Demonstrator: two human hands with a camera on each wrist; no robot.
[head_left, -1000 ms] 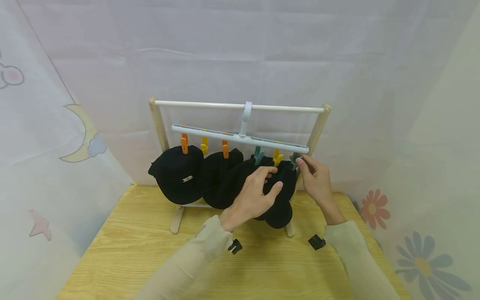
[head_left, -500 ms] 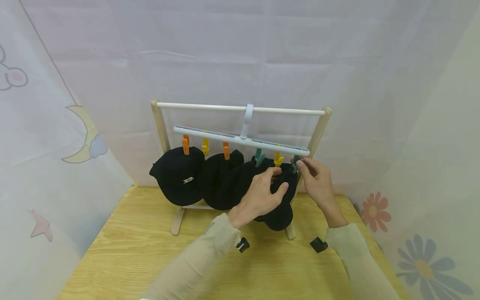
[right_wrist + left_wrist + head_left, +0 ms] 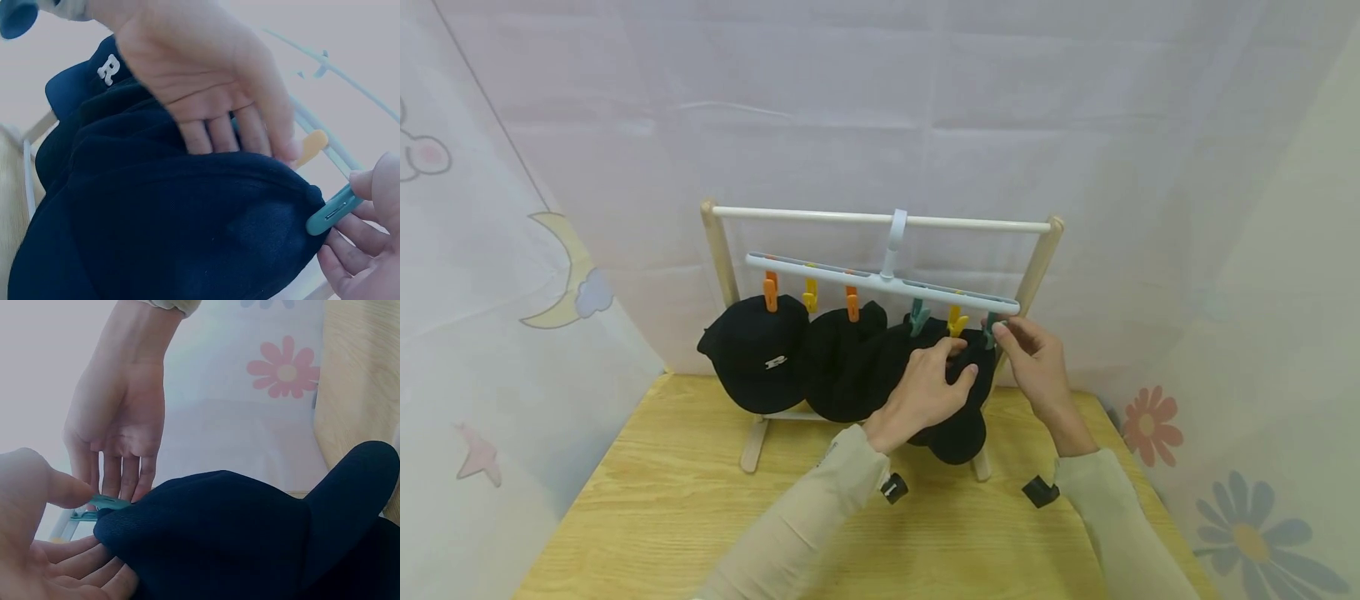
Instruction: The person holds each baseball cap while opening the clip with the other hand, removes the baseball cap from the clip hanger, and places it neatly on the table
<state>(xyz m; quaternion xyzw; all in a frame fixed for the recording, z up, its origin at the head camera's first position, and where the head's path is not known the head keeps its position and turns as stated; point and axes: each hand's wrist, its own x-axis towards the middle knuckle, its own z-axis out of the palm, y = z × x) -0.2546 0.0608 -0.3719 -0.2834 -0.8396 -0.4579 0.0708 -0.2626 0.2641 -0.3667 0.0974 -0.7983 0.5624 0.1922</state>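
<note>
My right hand (image 3: 1039,367) pinches a green clothespin (image 3: 337,210) at the right end of a pale blue clip hanger (image 3: 850,279). Clamped near that clothespin is the top edge of a black cap (image 3: 187,219). My left hand (image 3: 925,387) lies in front of the caps, its fingers straight and thumb apart. From the right wrist view, those fingertips pass behind the cap's edge, close to a yellow clothespin (image 3: 312,147). Several black caps hang in an overlapping row; the leftmost cap (image 3: 752,354) bears a white letter R.
A rack with a white bar (image 3: 820,214) and wooden posts carries the tilted hanger by its hook. Orange, yellow and green clothespins line it. The rack stands on a wood-grain table (image 3: 662,517), with printed cloth walls (image 3: 880,100) behind and beside it.
My left hand has moved slightly right along the caps, and its fingertips now reach further behind the cap. My right hand stays on the green clothespin.
</note>
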